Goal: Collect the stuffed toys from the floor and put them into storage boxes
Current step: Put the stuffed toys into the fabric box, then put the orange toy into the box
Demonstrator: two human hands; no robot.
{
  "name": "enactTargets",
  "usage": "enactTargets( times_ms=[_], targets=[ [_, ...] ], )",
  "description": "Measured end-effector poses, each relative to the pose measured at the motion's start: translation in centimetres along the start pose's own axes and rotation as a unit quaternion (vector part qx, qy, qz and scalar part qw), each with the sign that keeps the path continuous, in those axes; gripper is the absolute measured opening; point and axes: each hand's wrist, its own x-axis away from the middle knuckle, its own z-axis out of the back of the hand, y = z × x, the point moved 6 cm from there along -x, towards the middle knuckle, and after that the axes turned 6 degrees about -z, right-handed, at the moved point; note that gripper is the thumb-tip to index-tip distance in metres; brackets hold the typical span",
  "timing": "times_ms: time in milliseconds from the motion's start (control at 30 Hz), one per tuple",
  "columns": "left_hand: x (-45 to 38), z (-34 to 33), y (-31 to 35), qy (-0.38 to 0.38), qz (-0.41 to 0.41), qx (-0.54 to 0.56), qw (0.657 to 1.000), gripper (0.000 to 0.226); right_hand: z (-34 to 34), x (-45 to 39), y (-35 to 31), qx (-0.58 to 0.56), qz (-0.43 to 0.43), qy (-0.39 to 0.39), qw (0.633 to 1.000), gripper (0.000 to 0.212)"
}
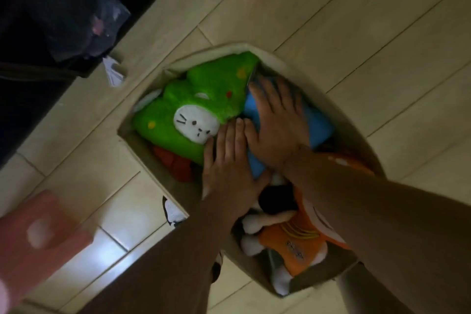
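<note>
pressing down into the storage box [254,49], your two hands lie flat with fingers straight, holding nothing. your right hand [276,122] rests on the blue toy [321,125] in the middle of the box, fingertips reaching toward the box's far rim. your left hand [229,160] sits just beside it, touching the blue toy's near end and the edge of the green toy [204,99]. the green toy lies along the box's left wall, its long axis running from the near-left corner to the far rim, white face up. the orange toy [293,239] lies at the box's near end, under your right forearm. the blue toy is directly under your palms, so the right hand is nearer for any further push, as i judge it.
</note>
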Motion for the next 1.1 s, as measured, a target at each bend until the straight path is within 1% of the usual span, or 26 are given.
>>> enactTargets(
  times_ms=[100,133,200,300,367,433,533,633,700,767,833,867,933,1033,1067,1100],
  targets=[
    [1.9,5.2,0.9,0.018,-0.044,0.027,0.999,0.097,6.2,4.0,0.3,-0.081,0.058,0.072,0.992,0.049],
    [2.5,6.5,1.1,0.024,-0.066,0.023,0.997,0.097,7.7,6.3,0.8,-0.09,0.055,0.088,0.991,0.046],
    [3.0,7.8,2.0,0.026,-0.113,-0.003,0.993,0.095,8.8,11.0,2.0,-0.072,-0.004,0.093,0.993,0.049],
    [2.4,6.8,3.4,0.0,-0.179,-0.067,0.982,0.092,6.5,15.8,3.7,-0.006,-0.109,0.059,0.992,0.059],
    [1.7,4.9,3.5,-0.024,-0.2,-0.101,0.974,0.09,4.1,16.2,4.9,0.037,-0.111,0.033,0.993,0.063],
    [1.0,2.5,2.8,-0.034,-0.192,-0.122,0.973,0.09,1.5,14.7,6.5,0.066,-0.096,0.011,0.993,0.067],
    [-0.9,-0.5,2.1,-0.031,-0.162,-0.13,0.978,0.087,-2.1,10.5,8.3,0.099,-0.082,0.01,0.992,0.071],
    [-2.1,-1.6,2.3,-0.033,-0.158,-0.128,0.978,0.084,-3.1,8.9,9.0,0.112,-0.079,0.005,0.991,0.072],
    [-0.9,-0.6,2.4,-0.031,-0.154,-0.11,0.981,0.083,-1.8,10.2,8.5,0.108,-0.08,0.01,0.991,0.069],
    [0.6,1.4,2.8,-0.031,-0.152,-0.096,0.983,0.084,0.6,11.6,7.6,0.09,-0.097,-0.01,0.991,0.063],
    [1.4,3.7,3.4,-0.031,-0.158,-0.085,0.983,0.085,3.5,12.0,6.5,0.051,-0.09,-0.024,0.994,0.056],
    [1.4,5.0,3.6,-0.022,-0.158,-0.082,0.984,0.085,5.3,11.6,5.9,0.018,-0.072,-0.018,0.997,0.053],
    [0.8,8.0,4.0,0.004,-0.158,-0.066,0.985,0.082,9.5,9.5,4.5,-0.055,0.002,0.044,0.998,0.043],
    [-1.9,12.8,3.7,0.076,-0.145,-0.034,0.986,0.072,15.7,3.7,2.9,-0.142,0.099,0.179,0.969,0.025],
    [-3.4,14.0,3.1,0.097,-0.131,-0.025,0.986,0.067,17.0,1.0,2.8,-0.159,0.1,0.2,0.962,0.021],
    [-5.2,15.1,2.4,0.116,-0.116,-0.02,0.986,0.062,17.3,-2.1,3.0,-0.177,0.081,0.205,0.959,0.021]
  ],
)
